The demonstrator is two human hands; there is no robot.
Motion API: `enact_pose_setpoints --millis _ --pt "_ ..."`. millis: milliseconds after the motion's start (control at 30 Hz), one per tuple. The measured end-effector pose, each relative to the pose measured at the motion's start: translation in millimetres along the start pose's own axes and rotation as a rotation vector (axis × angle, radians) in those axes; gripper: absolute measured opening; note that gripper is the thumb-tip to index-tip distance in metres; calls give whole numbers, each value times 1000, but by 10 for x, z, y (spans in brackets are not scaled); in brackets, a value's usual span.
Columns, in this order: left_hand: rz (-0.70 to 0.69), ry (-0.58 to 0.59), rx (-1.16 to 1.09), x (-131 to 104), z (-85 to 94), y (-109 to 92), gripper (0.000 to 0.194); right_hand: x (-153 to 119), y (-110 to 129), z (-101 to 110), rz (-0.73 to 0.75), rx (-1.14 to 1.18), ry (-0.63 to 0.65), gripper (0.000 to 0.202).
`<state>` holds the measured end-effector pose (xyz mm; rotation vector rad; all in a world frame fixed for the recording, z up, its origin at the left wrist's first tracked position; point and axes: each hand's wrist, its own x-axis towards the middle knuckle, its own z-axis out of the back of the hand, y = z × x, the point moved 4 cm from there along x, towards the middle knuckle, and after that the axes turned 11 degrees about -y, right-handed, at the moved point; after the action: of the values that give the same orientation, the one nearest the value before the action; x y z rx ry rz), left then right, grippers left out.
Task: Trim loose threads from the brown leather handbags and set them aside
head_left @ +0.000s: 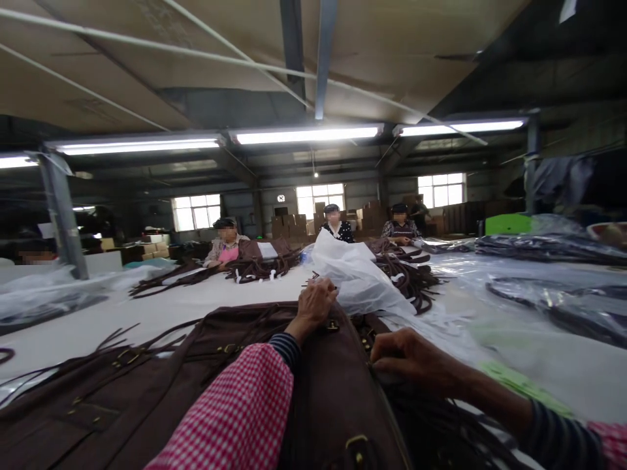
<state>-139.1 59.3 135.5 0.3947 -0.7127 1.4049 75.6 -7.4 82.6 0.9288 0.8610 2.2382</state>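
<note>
A dark brown bag (337, 385) with brass buckles and a zipper along its right edge lies in front of me on the table. My left hand (316, 303) is closed on the bag's far top edge, knuckles up. At the right edge, my right hand (411, 358) has thumb and forefinger pinched on what looks like the zipper pull, mostly covered by the fingers. More brown bags (88, 405) with thin straps spread to the left. Dark straps hang beneath my right forearm.
Crumpled white plastic (350, 267) lies just beyond my left hand, beside strap bundles (262, 261). Plastic-wrapped goods (553, 248) cover the table's right side. Several people sit across the table, one in a pink apron (231, 250). A metal post (63, 215) stands at left.
</note>
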Motion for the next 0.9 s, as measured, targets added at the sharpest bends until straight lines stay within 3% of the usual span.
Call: enact_pose_setpoints --millis 100,200,267,367,533,600,667,800,900 --pt "-207 109 -85 -235 276 -155 22 -16 -6 19 49 -81 -35 20" --pt "-437 291 -221 -728 470 -326 37 -32 -52 10 76 -117 -56 23" --pt "-468 372 -282 -1070 504 -394 47 -41 -106 -21 74 -143 -54 23" --pt "-379 370 -279 -1384 445 -430 55 -76 -174 -68 45 -223 -56 23" --pt "-348 371 -250 -1435 348 -455 62 -332 24 84 86 -464 -231 17" --pt "-349 370 -249 -1410 350 -448 64 -533 210 175 76 -470 -301 15" --pt "-348 360 -252 -1405 358 -440 64 -770 399 184 2 -377 -285 18" --pt "-342 347 -270 -1434 342 -436 65 -1231 695 -69 -178 -143 -175 32" --pt "-326 352 -283 -1455 314 -435 66 -1437 783 -248 -192 -99 -269 39"
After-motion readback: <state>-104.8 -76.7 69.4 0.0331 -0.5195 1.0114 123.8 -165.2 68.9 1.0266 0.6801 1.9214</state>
